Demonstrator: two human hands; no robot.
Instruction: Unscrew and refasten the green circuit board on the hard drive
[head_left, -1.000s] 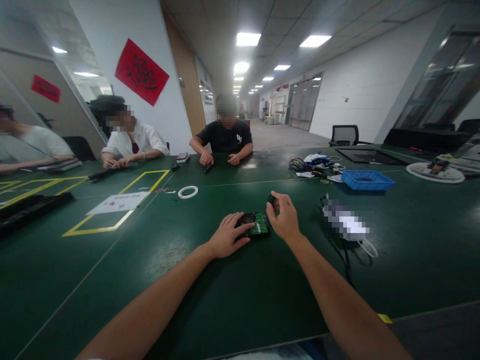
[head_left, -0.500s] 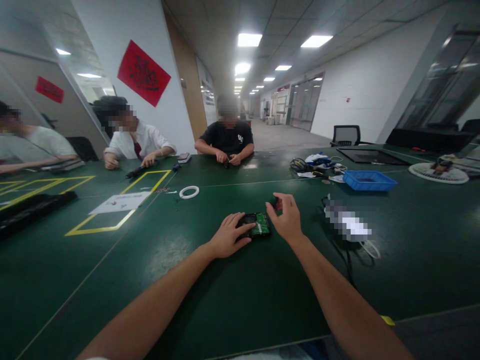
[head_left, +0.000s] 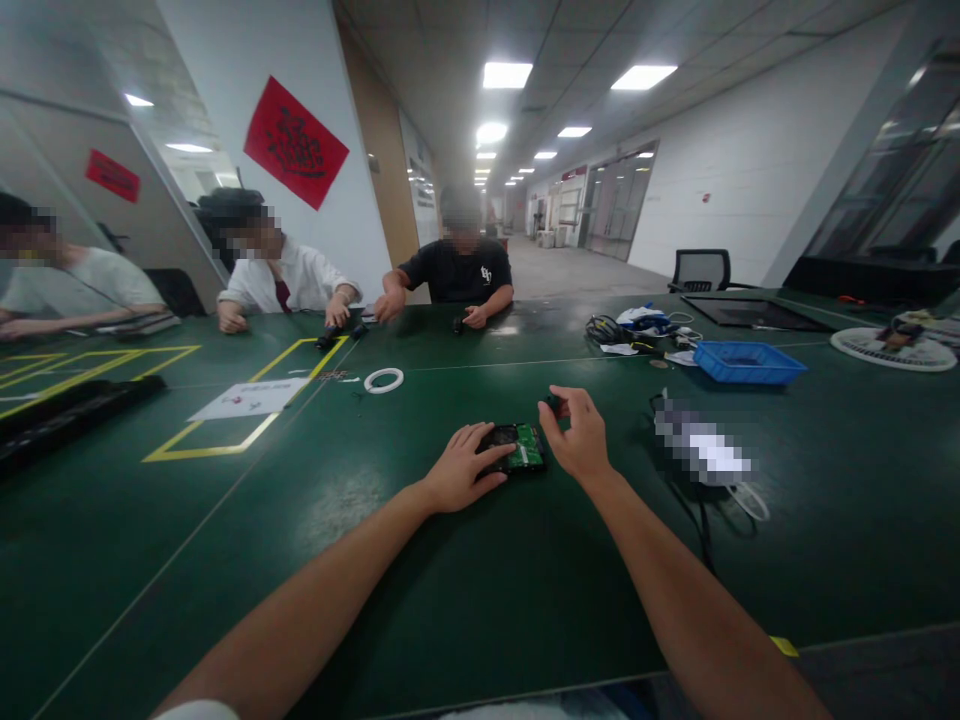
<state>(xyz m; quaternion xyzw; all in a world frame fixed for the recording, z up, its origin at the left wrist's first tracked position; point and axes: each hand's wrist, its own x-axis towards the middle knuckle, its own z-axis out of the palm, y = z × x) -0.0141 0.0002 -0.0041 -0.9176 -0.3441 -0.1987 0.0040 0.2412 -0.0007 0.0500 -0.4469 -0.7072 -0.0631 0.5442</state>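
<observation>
A hard drive [head_left: 529, 447] lies on the green table, its green circuit board facing up. My left hand [head_left: 463, 470] rests over the drive's left end and holds it down, index finger across the top and thumb along the near edge; that end is partly hidden. Just right of the drive, my right hand [head_left: 577, 430] is raised a little. Between its thumb and fingertips is a small dark object [head_left: 553, 402], mostly covered, whose kind I cannot make out.
A white ring [head_left: 383, 381] and a paper sheet [head_left: 247, 398] lie to the left. On the right are a blurred-out device with cables [head_left: 705, 450], a blue tray [head_left: 750, 362], a bundle of cables [head_left: 604, 329] and a round white grille [head_left: 892, 349]. Several people sit across the table.
The view has shifted slightly. My hands keep nearly the same pose beside the hard drive. Across the table, the person in black has stretched one arm towards the person in white.
</observation>
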